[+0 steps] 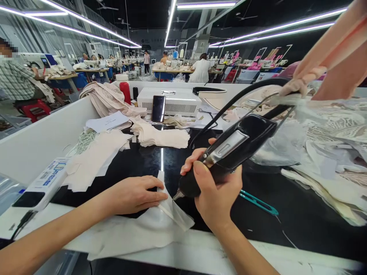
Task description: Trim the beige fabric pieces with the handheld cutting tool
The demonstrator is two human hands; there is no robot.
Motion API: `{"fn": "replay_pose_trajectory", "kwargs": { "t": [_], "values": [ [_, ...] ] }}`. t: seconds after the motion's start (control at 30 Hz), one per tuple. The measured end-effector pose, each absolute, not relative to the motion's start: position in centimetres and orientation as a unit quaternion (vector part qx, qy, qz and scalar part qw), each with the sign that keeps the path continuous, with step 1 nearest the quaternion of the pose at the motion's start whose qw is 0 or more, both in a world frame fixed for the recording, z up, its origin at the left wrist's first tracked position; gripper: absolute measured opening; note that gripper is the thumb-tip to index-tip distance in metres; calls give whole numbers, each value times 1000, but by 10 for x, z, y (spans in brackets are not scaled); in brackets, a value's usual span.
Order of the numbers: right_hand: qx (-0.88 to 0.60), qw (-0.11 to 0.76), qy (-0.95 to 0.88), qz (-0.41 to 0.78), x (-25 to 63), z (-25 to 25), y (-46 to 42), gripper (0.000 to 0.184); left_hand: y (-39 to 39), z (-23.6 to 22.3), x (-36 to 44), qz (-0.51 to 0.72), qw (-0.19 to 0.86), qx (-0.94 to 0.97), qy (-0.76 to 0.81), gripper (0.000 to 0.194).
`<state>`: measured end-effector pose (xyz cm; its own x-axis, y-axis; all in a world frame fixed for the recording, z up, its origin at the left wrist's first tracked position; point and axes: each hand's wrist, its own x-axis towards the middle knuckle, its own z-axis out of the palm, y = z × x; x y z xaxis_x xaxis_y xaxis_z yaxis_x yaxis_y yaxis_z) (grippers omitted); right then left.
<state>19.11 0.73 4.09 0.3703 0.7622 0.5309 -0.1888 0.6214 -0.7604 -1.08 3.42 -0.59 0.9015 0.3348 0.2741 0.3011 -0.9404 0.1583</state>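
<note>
My right hand (pixel 219 196) is wrapped round a black corded hand tool (pixel 232 147) with a silver lever along its side. The tool slants down to the left, and its narrow tip reaches the edge of a white piece of thin fabric (pixel 155 225). My left hand (pixel 136 194) lies flat on that fabric, fingers stretched out across a folded strip near the tip. The fabric spreads toward me over the table's front edge. To the right of my right hand lies a teal slotted strip (pixel 259 202) with a thread at its end.
Stacked pale fabric pieces (pixel 163 135) and a phone (pixel 158 108) stand before a white vented box (pixel 169 101). More cut fabric (pixel 91 158) and a power bank (pixel 47 179) lie left. Lace and plastic (pixel 329 133) heap up right. A pink cloth strap (pixel 323 53) hangs beside the tool's cable.
</note>
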Motion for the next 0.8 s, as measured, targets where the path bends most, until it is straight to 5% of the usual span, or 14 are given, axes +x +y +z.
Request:
{"fn": "replay_pose_trajectory", "kwargs": {
  "t": [0.8],
  "values": [
    [-302, 767, -489, 287, 182, 38, 29, 25, 33, -11, -7, 162, 64, 969, 174, 24]
  ]
}}
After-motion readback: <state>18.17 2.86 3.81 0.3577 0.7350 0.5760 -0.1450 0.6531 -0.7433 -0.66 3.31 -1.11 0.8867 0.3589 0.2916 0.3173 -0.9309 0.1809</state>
